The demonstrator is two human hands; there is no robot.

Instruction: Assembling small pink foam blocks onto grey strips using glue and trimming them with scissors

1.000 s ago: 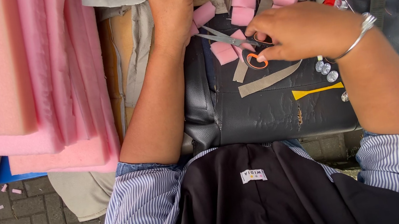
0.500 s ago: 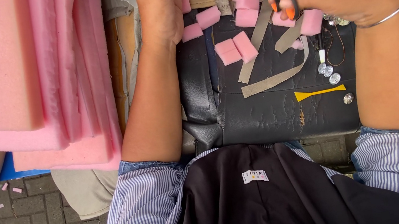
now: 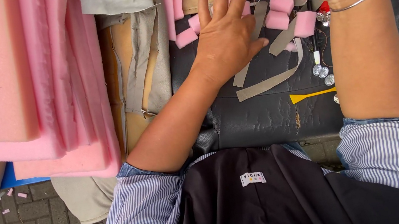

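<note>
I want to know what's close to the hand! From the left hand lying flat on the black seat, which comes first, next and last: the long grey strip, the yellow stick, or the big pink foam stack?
From the left hand:
1. Grey strip: just below the hand, toward the wrist side.
2. Yellow stick: lower right, on the black seat.
3. Pink foam stack: far left.

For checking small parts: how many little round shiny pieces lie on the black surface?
3 round pieces, clustered left of the right forearm, above the yellow tool. A fourth may peek out at the forearm's edge; the arm could hide more.
</note>
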